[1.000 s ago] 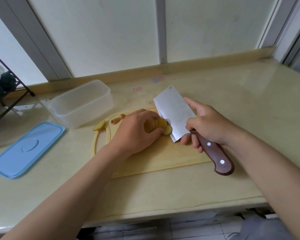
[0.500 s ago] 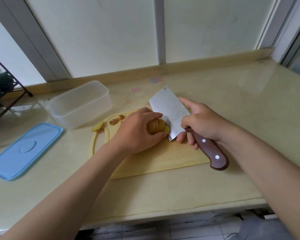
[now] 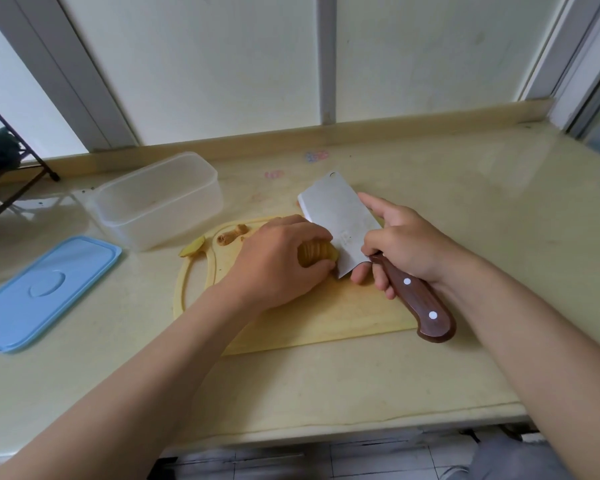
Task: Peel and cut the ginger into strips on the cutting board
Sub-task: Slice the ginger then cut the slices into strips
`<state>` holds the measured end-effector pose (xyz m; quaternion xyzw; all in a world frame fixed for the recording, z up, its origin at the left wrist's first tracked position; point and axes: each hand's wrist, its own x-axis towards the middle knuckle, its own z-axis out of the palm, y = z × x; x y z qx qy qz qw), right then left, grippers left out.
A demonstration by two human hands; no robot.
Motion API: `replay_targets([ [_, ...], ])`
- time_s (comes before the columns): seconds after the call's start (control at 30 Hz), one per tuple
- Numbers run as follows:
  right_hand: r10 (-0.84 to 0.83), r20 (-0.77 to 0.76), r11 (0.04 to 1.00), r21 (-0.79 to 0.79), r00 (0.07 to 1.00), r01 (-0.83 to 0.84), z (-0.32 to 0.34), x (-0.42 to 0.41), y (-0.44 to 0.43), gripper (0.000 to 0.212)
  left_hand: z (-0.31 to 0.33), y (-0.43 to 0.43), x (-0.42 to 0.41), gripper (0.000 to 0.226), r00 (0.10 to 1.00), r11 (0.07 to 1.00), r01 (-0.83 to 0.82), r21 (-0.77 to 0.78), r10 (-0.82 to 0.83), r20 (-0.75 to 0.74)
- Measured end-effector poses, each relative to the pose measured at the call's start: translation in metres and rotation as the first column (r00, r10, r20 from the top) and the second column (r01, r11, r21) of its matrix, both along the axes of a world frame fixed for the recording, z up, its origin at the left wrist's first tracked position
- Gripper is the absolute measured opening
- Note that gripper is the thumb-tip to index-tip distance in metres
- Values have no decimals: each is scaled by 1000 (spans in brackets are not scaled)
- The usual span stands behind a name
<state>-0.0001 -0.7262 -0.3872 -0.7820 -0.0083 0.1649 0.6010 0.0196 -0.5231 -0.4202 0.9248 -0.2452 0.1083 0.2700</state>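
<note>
Ginger [image 3: 316, 253]: sliced stack, mid cutting board [image 3: 326, 320], under my left hand [image 3: 278, 261], fingers curled round it, clamped. Right hand [image 3: 406, 247] fingers wrapped on cleaver [image 3: 340, 216] handle, forefinger along blade, edge at stack's right end. Best: tuck left fingertips back, cut thin, even. Count: one stack, one cleaver, one board; offcuts two: pale wedge [image 3: 192, 250], brown knob [image 3: 232, 234]; one tub [image 3: 160, 199], one lid [image 3: 45, 292] on desk [image 3: 326, 393]

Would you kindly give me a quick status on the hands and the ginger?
Left hand holds ginger on cutting board. Right hand grips cleaver, blade against ginger. Scraps at board's far left, clear of the cut.
</note>
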Motion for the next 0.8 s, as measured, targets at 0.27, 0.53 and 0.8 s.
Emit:
replay_targets([
  [0.27,-2,-3,1000,6,1000,2,-1,-3,-2,68,0,-1,0,43,1000,1000,7,13,-7,1],
  [0.53,14,-1,999,31,1000,-14,0,-4,-1,69,1,-2,-2,46,1000,1000,8,17,-9,28],
  [0.8,8,-3,999,35,1000,-8,-1,-4,-2,70,3,-1,-2,41,1000,1000,-5,-14,5,-3],
])
